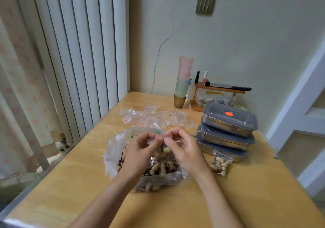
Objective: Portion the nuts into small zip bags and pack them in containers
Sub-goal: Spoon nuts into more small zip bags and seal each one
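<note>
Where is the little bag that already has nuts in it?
The filled small bag lies on the table at the person's right, leaning against the bottom container of the stack, beside the right hand.

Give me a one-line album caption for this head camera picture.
Both hands pinch a small zip bag of nuts above the big nut bag.

Table showing pale wood, smooth, satin sheen. Big bag and small zip bags looking clear thin plastic, crinkled, glinting. Filled bag showing same glossy film. Containers showing brushed metal walls, matt grey plastic lids. Stacked cups appearing frosted translucent plastic. Small rack looking varnished wood. Wall showing matt paint, cracked. Curtain hanging as printed cloth.
</note>
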Tool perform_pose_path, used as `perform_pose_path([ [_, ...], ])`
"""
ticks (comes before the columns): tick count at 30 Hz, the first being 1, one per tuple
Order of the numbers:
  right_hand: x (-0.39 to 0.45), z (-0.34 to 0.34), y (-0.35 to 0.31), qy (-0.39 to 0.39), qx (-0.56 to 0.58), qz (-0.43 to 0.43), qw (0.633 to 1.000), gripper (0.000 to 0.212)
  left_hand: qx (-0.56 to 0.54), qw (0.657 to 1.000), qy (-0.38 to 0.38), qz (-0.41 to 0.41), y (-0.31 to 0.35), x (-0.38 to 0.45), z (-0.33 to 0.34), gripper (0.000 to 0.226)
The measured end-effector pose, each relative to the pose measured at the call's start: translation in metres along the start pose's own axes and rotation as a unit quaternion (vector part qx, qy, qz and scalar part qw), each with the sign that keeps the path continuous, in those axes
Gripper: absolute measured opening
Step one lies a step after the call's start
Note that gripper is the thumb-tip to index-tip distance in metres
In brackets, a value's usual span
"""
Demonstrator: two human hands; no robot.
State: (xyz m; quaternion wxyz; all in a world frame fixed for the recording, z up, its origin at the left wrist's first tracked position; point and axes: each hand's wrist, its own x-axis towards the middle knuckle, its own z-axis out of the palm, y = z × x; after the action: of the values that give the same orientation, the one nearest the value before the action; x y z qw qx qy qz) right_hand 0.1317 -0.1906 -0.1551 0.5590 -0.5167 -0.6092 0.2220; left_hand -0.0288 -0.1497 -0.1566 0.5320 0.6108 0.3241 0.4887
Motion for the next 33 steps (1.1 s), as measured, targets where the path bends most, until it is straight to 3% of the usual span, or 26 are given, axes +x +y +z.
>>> perform_pose_path([
  [4,0.0,-0.033,-0.012,0.024,-0.068,-0.004,0.997,0.01,-0.024,0.999,-0.037,-0.001,0.019,0.003,0.019,0.01],
  [9,-0.021,-0.065,-0.005,0.1,-0.077,0.024,0.992,0.013,0.099,0.992,-0.051,0.05,0.03,0.009,0.054,0.008],
  [14,-0.041,-0.091,0.011,0.179,-0.055,0.047,0.981,0.016,0.143,0.984,-0.075,0.074,0.018,0.016,0.091,0.007],
  [17,-0.054,-0.117,0.033,0.226,-0.078,0.1,0.966,0.015,0.181,0.977,-0.086,0.076,0.001,0.014,0.099,0.008],
  [21,-0.069,-0.154,0.073,0.279,-0.125,0.218,0.927,0.016,0.226,0.972,-0.044,0.048,-0.02,0.012,0.088,0.017],
  [26,-0.07,-0.153,0.093,0.306,-0.127,0.291,0.898,0.011,0.246,0.968,-0.034,0.035,-0.034,0.005,0.076,0.023],
  [30,-0.068,-0.126,0.085,0.31,-0.103,0.304,0.895,0.034,0.23,0.972,-0.018,0.05,-0.036,0.001,0.068,0.024],
  [33,-0.071,-0.11,0.089,0.314,-0.188,0.286,0.885,0.056,0.252,0.964,0.02,0.079,-0.036,0.002,0.056,0.023],
])
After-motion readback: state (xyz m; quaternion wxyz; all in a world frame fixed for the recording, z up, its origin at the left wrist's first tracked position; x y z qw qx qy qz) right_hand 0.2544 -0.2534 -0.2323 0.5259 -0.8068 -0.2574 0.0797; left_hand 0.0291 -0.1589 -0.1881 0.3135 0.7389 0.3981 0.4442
